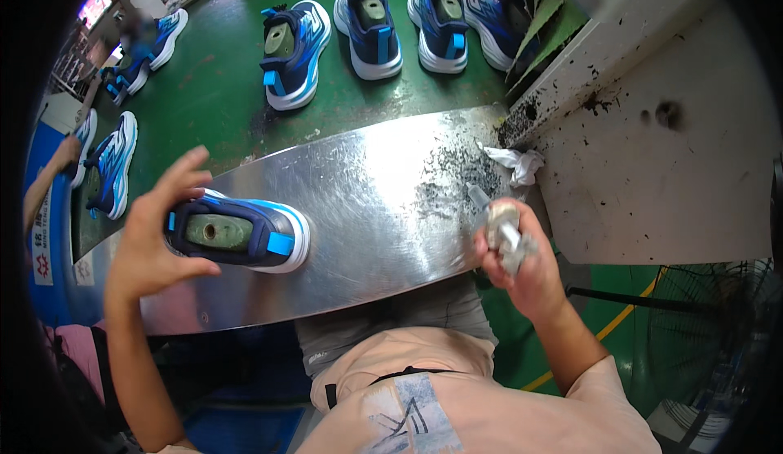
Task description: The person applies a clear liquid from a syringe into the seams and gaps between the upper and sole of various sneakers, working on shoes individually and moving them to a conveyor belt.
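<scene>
A navy and blue running shoe (261,224) with a white sole lies on the steel plate (367,242) in front of me. A green shoe last (232,233) with a round hole fills its opening, and its heel tab faces right. My left hand (147,238) is open around the shoe's left end, thumb and fingers spread; the toe is hidden behind it. I cannot tell whether the fingers touch the shoe. To the right, my right hand (534,279) is closed around a whitish handheld tool (504,230) with a translucent nozzle, tip pointing up and left above the plate.
Several similar shoes (369,34) stand along the far side of the green table (220,87), more at the left. Crumpled white tissue (518,164) lies by a stained pale machine panel (644,152) at right. Another person's hand (65,154) reaches in far left. A fan (701,323) stands lower right.
</scene>
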Action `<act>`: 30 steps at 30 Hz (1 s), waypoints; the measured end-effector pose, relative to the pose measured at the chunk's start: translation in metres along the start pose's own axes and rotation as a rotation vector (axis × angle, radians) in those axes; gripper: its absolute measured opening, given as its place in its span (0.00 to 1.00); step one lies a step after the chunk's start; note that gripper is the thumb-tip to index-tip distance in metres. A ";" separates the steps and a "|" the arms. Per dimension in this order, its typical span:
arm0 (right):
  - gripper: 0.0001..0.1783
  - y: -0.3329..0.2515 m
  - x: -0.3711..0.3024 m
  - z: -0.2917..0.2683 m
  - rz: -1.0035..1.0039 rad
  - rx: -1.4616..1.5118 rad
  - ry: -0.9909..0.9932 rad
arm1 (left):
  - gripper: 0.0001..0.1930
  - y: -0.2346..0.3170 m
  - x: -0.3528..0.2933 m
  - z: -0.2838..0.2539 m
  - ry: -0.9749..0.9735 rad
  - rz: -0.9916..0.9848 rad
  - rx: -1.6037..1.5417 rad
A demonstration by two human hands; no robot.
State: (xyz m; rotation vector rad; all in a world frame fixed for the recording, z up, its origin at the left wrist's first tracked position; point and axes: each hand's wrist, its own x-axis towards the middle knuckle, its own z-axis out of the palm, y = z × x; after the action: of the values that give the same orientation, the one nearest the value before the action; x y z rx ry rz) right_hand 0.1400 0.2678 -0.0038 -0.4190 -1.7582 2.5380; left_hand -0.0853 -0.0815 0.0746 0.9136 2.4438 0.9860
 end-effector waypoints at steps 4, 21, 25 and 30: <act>0.47 0.008 0.003 -0.003 0.026 0.173 -0.013 | 0.52 0.004 0.004 -0.003 -0.132 0.177 0.557; 0.55 0.036 -0.001 0.022 0.042 -0.205 -0.116 | 0.26 0.028 -0.068 0.071 0.277 0.249 0.587; 0.55 0.037 -0.005 0.010 -0.041 -0.271 -0.071 | 0.26 0.031 -0.058 0.077 0.276 0.289 0.573; 0.57 0.047 -0.003 0.021 0.040 -0.314 -0.077 | 0.24 0.019 -0.080 0.083 0.269 0.279 0.569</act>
State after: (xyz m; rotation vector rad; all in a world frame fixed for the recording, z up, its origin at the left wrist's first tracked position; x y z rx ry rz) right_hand 0.1436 0.2307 -0.0398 -0.3711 -2.2074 2.3344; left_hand 0.0249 -0.0849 0.0363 1.4123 2.9543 0.5116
